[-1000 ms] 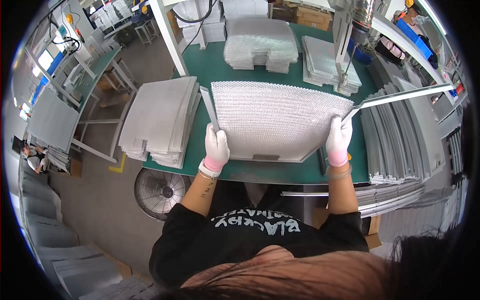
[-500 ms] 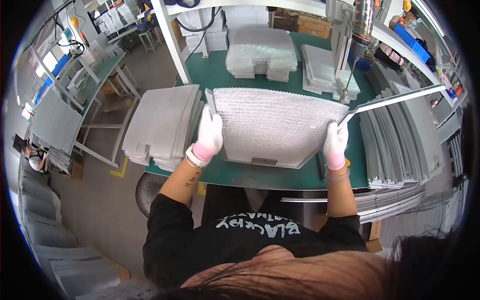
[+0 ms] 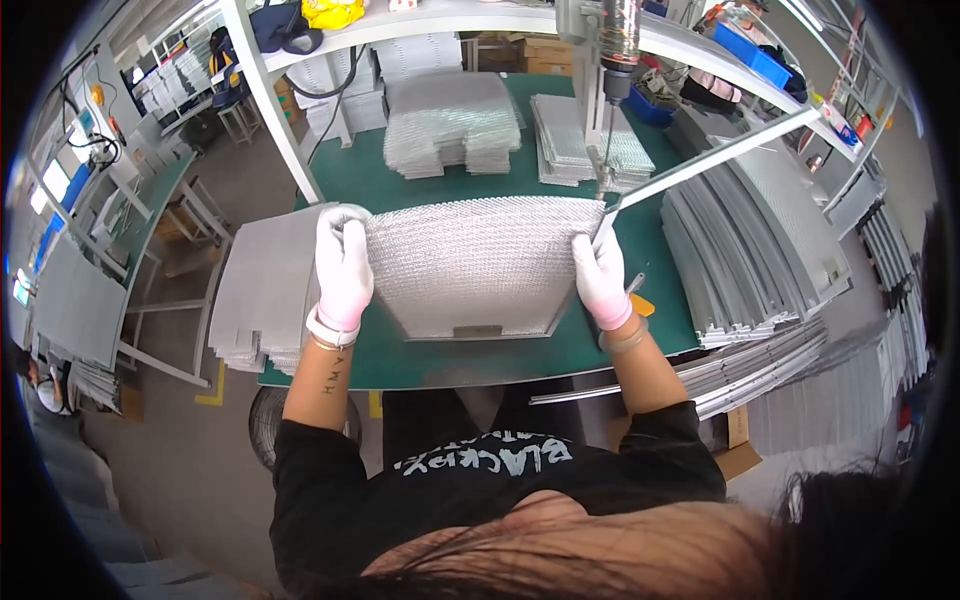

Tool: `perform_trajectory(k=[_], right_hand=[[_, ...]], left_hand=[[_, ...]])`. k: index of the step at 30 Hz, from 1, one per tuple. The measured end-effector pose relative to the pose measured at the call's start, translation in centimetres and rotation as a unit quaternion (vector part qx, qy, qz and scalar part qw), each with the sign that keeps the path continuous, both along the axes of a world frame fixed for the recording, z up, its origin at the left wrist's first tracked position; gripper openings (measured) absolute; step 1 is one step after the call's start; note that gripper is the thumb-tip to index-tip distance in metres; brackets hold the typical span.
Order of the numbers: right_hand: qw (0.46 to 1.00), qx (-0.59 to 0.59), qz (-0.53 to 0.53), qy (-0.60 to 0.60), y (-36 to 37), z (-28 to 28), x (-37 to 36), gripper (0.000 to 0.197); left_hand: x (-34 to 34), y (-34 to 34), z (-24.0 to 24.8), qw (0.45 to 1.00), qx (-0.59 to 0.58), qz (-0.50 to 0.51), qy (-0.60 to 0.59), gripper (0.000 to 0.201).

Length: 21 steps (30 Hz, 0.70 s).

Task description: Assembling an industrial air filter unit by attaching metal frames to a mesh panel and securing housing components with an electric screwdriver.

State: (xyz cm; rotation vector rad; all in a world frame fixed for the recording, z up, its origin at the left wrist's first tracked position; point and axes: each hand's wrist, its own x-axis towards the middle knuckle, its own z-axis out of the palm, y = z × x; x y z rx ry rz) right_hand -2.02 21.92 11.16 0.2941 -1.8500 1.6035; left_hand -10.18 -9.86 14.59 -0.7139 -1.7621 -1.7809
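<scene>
Between my two gloved hands I hold a silvery mesh filter panel (image 3: 475,265), tilted above the green table, with a small plate at its near edge. My left hand (image 3: 343,265) is closed around its far left corner. My right hand (image 3: 600,275) is closed on the right edge, near the far corner. From that corner a long thin metal frame strip (image 3: 715,158) juts out to the far right; how it joins the panel is hard to make out. An upright power screwdriver (image 3: 619,45) hangs just beyond, its bit close to that corner.
Stacked mesh sheets (image 3: 455,120) lie at the back, with another stack (image 3: 562,140) beside the screwdriver stand. More sheets (image 3: 262,275) are piled left. Metal strips (image 3: 740,240) fill the right side. An orange-handled tool (image 3: 641,304) lies by my right wrist. A white shelf (image 3: 460,22) crosses behind.
The view has shifted, so the scene sits further left. My left hand now wraps the panel's far corner, where a short strip end stood out before. The right hand keeps its hold.
</scene>
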Motion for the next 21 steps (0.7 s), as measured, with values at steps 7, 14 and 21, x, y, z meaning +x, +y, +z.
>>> perform_trajectory(k=[7,14,21], right_hand=[[0.998,0.051,-0.038,0.027,1.5,0.0,-0.1,0.033],[0.993,0.058,-0.091,0.038,-0.7,2.8,0.2,0.025],[0.988,-0.064,0.129,0.062,1.0,2.7,-0.5,0.024]], left_hand=[[0.3,-0.5,-1.9,0.997,0.018,-0.05,-0.06,0.019],[1.0,-1.2,-2.1,0.986,0.059,-0.143,-0.061,0.015],[1.8,-0.4,-2.4,0.995,0.044,-0.09,0.002,0.011]])
